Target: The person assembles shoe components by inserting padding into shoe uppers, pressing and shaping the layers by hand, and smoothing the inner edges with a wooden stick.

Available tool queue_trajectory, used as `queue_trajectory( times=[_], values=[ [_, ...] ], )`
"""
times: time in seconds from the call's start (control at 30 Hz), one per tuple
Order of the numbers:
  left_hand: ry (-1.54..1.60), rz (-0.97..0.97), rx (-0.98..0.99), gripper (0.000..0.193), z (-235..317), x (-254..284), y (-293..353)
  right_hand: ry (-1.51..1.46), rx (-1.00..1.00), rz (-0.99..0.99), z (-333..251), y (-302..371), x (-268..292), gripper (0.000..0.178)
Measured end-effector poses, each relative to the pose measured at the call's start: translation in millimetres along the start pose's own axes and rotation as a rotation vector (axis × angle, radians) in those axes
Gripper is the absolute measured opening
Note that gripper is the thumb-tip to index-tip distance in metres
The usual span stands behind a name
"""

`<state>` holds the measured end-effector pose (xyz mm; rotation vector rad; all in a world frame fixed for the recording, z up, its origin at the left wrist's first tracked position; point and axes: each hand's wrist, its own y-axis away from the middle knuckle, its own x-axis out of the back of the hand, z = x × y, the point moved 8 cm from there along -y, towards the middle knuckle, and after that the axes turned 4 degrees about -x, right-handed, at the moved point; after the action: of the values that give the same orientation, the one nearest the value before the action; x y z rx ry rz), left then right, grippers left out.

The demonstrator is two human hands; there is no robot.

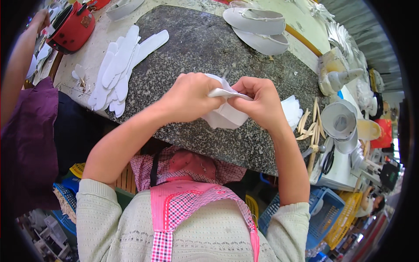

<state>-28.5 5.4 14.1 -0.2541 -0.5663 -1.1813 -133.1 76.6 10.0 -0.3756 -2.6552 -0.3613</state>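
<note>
Above the near part of a speckled dark stone slab [187, 43], a white shoe upper [224, 118] is pinched between both my hands. My left hand [192, 97] is closed on its folded edge. On the other side of that edge, the bent fingers and thumb of my right hand [258, 99] grip it too. My fingers hide part of the upper. White insoles [117, 74] lie fanned out in a pile left of my left hand. Beyond my hands, shaped white shoe uppers [257, 24] rest on the slab's far right. Small white pieces [291, 110] lie beside my right wrist.
Pale wooden sticks [312, 126] and black-handled scissors [328, 162] lie at the right, near a white nozzle bottle [345, 78] and a white cup [338, 120]. A red pot [80, 26] stands far left, by another person's arm [19, 65]. A blue basket [325, 214] sits lower right.
</note>
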Motion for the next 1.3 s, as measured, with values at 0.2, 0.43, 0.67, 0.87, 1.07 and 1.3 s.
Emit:
queue_trajectory(
  times=[0.2, 0.43, 0.67, 0.87, 1.07, 1.3],
  values=[
    [0.301, -0.165, 0.069, 0.023, -2.1, 11.0, -5.8, -0.274, -0.006, -0.176, -18.6, 3.0, 0.5, 0.019],
    [0.074, -0.034, 0.085, 0.027, -2.3, 16.8, -2.6, -0.287, -0.033, -0.055, -0.6, 10.4, 9.5, 0.022],
    [-0.809, 0.529, -0.613, 0.014, 77.4, 7.8, 38.4, 0.756, 0.427, 0.343, -74.5, 36.5, 10.9, 0.021],
    [-0.88, 0.66, -0.769, 0.017, 75.5, -1.2, 54.3, 0.747, 0.669, 0.439, -70.6, 53.6, 2.4, 0.024],
    [-0.868, 0.575, -0.743, 0.016, 67.3, 3.7, 59.3, 0.632, 0.705, 0.348, -59.0, 51.6, -0.7, 0.028],
    [-0.92, 0.742, -0.799, 0.011, 71.6, 1.3, 61.7, 0.605, 0.62, 0.493, -48.2, 55.5, 2.2, 0.03]
  ],
)
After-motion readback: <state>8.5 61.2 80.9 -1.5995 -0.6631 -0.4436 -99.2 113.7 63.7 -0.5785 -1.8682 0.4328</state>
